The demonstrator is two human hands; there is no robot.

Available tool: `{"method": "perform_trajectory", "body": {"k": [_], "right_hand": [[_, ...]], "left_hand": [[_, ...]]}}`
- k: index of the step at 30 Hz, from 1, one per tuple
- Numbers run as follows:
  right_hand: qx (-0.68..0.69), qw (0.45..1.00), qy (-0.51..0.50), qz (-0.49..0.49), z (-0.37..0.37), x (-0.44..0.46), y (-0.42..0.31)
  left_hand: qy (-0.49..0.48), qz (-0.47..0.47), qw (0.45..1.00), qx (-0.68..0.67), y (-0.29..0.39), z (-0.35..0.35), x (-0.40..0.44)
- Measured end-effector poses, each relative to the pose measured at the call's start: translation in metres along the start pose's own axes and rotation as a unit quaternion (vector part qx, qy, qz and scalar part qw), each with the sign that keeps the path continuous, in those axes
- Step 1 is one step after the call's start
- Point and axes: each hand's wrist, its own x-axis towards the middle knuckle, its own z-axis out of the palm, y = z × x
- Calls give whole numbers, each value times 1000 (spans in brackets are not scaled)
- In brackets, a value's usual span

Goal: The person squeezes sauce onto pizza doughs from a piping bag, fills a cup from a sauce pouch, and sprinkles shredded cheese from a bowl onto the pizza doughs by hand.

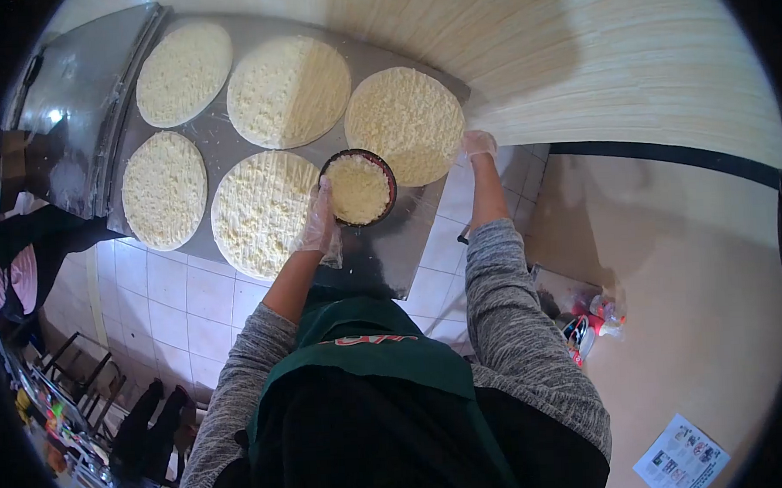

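My left hand [319,219], in a clear plastic glove, grips the left rim of a dark round bowl [392,198]. Pale grated cheese [357,189] fills the bowl. My right hand [480,142], gloved too, is at the right edge of a flat dough round [405,126] strewn with cheese; its fingers are too small and foreshortened to read. Under my left hand lies another cheese-covered dough round [259,210]. Behind it are a half-shaded round [288,91] and a far-left one [185,74]. One more round [164,191] sits at the near left.
The rounds lie on a metal table [382,249] with a raised steel unit [88,109] at its left end. A wood-patterned wall [662,66] runs behind and right. People [146,438] and stools [78,380] are at lower left. Bagged items [591,322] stand at right.
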Motion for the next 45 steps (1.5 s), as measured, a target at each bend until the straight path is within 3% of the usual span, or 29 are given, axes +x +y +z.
{"method": "perform_trajectory", "body": {"k": [1,5,8,10,14,17,19,22,24,26,28,29,31,32,34,36,39,41,42,44,45], "right_hand": [[-44,997,61,-31,-6,4,-2],[-140,982,99,-75,-20,44,-18],[-22,990,135,-30,-37,56,-51],[56,980,146,-121,-40,73,-67],[74,976,174,-106,-53,77,-126],[4,988,105,-113,-58,72,-160],[-70,972,124,-187,-44,77,-175],[33,978,155,-133,-55,16,-191],[-21,967,-41,-249,-86,-60,-213],[56,921,-178,-341,-99,-139,-227],[55,916,-53,-394,-67,-173,-229],[54,915,-52,-396,-54,-181,-222],[94,821,121,-550,-40,-192,-217],[104,856,-45,-505,-41,-194,-214],[106,861,10,-497,-50,-207,-222],[110,864,70,-486,-47,-221,-227],[95,892,1,-442,-25,-234,-229],[144,869,-154,-449,-14,-234,-231],[143,868,-152,-450,-3,-231,-230],[378,790,-358,-324,12,-220,-232],[375,791,-357,-327,7,-222,-233]], "left_hand": [[0,-3,1000,-15,0,0,0],[2,-12,1000,-28,2,-4,-4],[22,30,998,-45,3,-5,-8],[23,27,997,-65,4,-6,-10],[31,31,997,-60,6,-9,-13],[29,7,992,-126,23,-4,-24],[30,10,991,-127,25,-1,-24],[50,23,994,-96,13,-7,-13],[75,34,996,-38,7,-7,-3],[64,41,996,-37,4,-5,1],[45,44,995,-82,-19,-6,19],[46,46,994,-83,-6,-4,9],[15,-30,978,-204,37,0,-18],[18,-29,978,-207,31,-4,-15],[34,114,979,-164,22,-12,-12],[59,116,988,-84,27,-20,-26],[90,131,987,37,28,-35,-45],[99,145,981,78,16,-52,-53],[106,134,982,81,6,-61,-58],[130,153,976,89,10,-75,-75],[131,156,975,86,6,-83,-80]]}}
